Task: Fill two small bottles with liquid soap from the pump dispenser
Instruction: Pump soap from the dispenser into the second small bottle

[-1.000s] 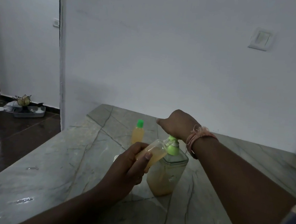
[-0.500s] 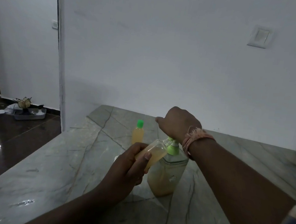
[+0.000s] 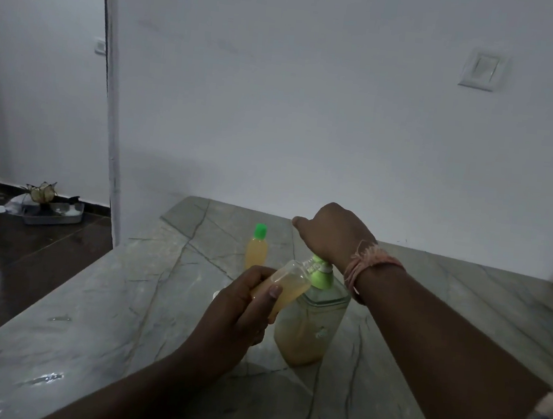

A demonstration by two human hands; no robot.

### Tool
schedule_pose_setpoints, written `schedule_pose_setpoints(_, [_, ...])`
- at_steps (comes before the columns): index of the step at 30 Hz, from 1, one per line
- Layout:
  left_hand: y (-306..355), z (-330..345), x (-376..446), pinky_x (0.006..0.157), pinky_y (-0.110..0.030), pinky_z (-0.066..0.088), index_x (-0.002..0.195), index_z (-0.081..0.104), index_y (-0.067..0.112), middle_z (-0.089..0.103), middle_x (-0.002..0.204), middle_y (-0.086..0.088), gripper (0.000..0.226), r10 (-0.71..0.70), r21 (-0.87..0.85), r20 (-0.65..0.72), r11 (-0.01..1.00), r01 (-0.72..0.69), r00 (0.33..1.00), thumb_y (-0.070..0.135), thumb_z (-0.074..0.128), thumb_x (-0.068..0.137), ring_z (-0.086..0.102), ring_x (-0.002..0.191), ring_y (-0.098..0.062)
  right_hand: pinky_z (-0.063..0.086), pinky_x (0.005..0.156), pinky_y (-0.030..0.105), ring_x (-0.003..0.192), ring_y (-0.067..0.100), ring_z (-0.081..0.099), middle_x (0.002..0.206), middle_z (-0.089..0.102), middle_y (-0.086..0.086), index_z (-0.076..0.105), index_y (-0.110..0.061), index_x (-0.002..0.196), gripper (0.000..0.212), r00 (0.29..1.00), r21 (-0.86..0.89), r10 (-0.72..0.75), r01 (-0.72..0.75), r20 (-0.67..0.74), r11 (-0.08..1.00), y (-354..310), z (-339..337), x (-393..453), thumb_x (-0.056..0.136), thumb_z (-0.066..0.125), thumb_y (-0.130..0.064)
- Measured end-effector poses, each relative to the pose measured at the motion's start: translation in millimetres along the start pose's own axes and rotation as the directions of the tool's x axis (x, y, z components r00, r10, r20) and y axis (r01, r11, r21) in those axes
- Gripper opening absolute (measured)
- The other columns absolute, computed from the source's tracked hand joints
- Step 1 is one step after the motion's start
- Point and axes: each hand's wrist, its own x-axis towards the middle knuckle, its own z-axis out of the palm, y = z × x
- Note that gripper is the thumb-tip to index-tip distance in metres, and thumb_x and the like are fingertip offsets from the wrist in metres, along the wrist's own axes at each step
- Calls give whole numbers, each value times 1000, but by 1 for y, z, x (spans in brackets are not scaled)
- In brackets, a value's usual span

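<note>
- Left hand point(image 3: 240, 311): clamped around open small bottle point(image 3: 286, 283), long axis tilted, mouth up-right at the pump dispenser point(image 3: 311, 322) spout.
- Right hand point(image 3: 334, 232): fisted, resting atop the pump head.
- Capped small bottle point(image 3: 257, 246): upright on counter point(image 3: 122, 295), behind.

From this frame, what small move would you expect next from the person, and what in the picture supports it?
Probably another press: the right hand rests on the pump dispenser head, while the left hand holds the uncapped small bottle tilted with its mouth at the spout. That bottle looks only partly filled, so pumping likely goes on. The capped bottle behind already looks full.
</note>
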Motion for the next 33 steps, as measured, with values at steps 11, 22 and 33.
schedule_pose_setpoints(11, [3, 1, -1, 50, -21, 39, 110, 58, 24, 57, 73, 3, 30, 8, -36, 0, 999, -8, 1000, 48, 51, 94, 47, 57, -10, 37, 51, 25, 51, 17, 50, 62, 59, 1, 60, -10, 67, 38, 992, 128, 12, -28, 123, 991, -4, -7, -2, 88, 58, -42])
schedule_pose_setpoints(22, [3, 0, -2, 50, -21, 40, 111, 59, 27, 59, 74, 2, 27, 29, -5, 9, 1000, -29, 1000, 47, 47, 95, 49, 57, -7, 38, 55, 27, 62, 24, 57, 76, 68, 8, 72, -2, 92, 51, 995, 250, 70, -85, 71, 964, -6, -1, 1, 92, 54, -51])
schedule_pose_setpoints(33, [0, 0, -1, 51, -26, 39, 112, 59, 30, 58, 76, -1, 26, 28, -75, 28, 997, -26, 999, 49, 47, 96, 48, 58, -12, 38, 50, 26, 51, 16, 48, 60, 55, 0, 72, -2, 93, 48, 987, 262, 70, -105, 141, 959, -10, -9, -8, 97, 51, -46])
